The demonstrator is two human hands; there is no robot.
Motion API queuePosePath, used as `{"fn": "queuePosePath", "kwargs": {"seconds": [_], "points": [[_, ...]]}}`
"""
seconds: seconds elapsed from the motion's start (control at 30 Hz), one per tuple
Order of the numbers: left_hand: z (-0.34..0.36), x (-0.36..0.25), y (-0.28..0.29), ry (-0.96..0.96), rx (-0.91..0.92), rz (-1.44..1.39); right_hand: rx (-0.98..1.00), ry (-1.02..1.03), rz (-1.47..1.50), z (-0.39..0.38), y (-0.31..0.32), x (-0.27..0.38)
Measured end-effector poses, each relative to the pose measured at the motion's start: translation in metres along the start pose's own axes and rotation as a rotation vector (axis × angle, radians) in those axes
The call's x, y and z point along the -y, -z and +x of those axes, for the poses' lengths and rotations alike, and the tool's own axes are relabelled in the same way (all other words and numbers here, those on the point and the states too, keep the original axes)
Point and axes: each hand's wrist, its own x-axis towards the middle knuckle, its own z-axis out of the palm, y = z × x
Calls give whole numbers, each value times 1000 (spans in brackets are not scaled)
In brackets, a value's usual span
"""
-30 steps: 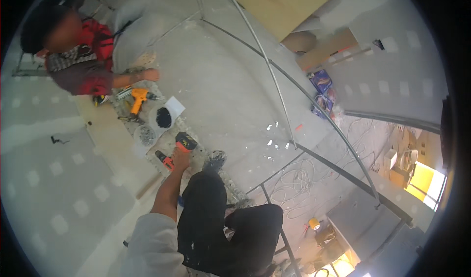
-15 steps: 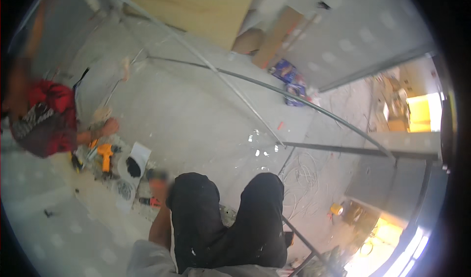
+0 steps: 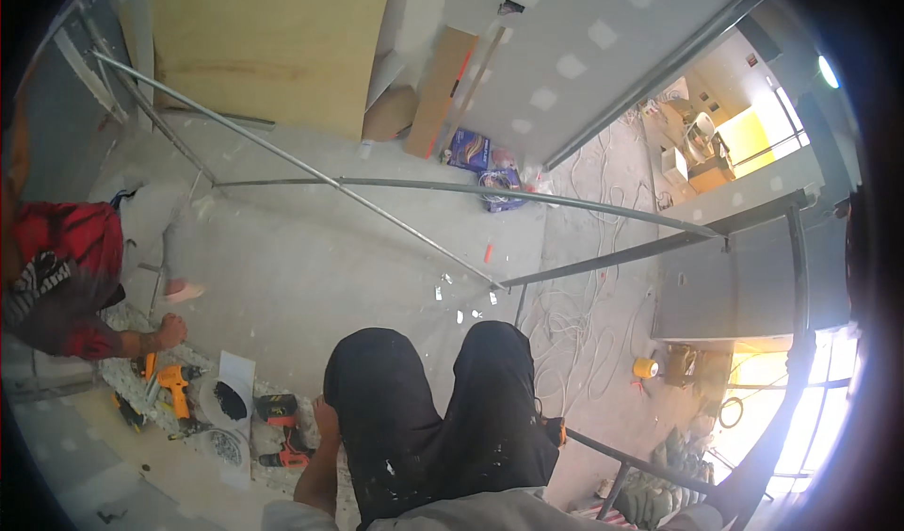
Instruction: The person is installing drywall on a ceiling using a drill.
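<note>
I sit with my knees in dark trousers in front of me. My left hand [image 3: 326, 420] is low beside my left thigh, its fingers mostly hidden against the trouser leg. Close to its left, a red cordless drill [image 3: 287, 448] with a dark battery lies on a dusty, speckled board [image 3: 266, 407]. My right arm reaches out to the far right, where my right hand [image 3: 800, 354] is closed around an upright scaffold tube [image 3: 799, 277]; glare blurs its fingers.
An orange drill [image 3: 175, 385], a bucket of dark screws [image 3: 222, 401] and a tub of grey fasteners [image 3: 222, 447] are left. A co-worker's fist [image 3: 171, 331] is beside them. Scaffold braces [image 3: 405, 188] cross ahead. Cables [image 3: 579, 343] and purple bags [image 3: 497, 189] lie on the floor below.
My left hand has drawn back from near the drill to beside my thigh. My right arm has come into view, reaching to the tube. The view has turned, and the co-worker appears lower.
</note>
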Motion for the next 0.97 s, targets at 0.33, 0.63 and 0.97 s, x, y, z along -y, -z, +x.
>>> {"fn": "queuePosePath", "kwargs": {"seconds": [0.33, 0.63, 0.97], "points": [[-7, -152, 101, -101, -283, -225, -119, 124, -112, 43, 31, -72], [-8, -151, 96, -154, -234, -123, -113, 111, -374, -18, 28, 20], [-12, -135, 110, -211, -237, 87, -171, 374, -666, 24, 7, -68]]}}
